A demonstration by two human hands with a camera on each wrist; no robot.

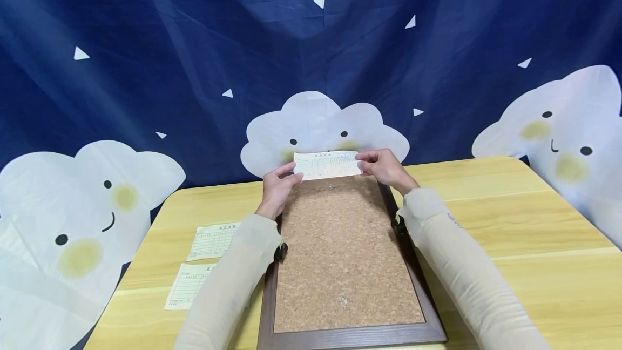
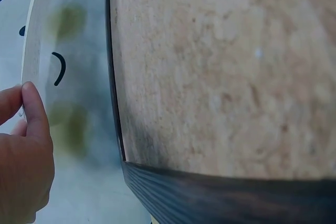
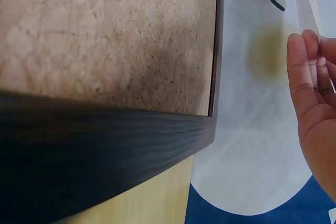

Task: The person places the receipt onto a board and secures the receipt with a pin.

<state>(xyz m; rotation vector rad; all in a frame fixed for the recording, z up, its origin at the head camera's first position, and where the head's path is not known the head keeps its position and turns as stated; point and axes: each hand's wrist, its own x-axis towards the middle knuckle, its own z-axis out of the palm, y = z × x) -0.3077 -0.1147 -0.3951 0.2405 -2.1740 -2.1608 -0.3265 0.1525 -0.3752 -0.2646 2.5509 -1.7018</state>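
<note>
Both hands hold a white printed paper form (image 1: 326,165) by its short ends, at the far end of the cork board (image 1: 345,247). My left hand (image 1: 277,192) pinches the left end between thumb and fingers. At the right end, my right hand (image 1: 385,169) pinches it the same way. In the left wrist view the sheet (image 2: 32,40) shows nearly edge-on, beyond the board's dark frame. Small clear pins (image 1: 344,300) sit on the cork near its front, with another pin (image 1: 332,187) close below the held form.
Two similar paper forms lie on the wooden table (image 1: 510,215) left of the board, an upper form (image 1: 211,241) and a lower form (image 1: 187,287), partly covered by the left sleeve. Behind the table hangs a dark blue cloth (image 1: 194,69) with printed clouds.
</note>
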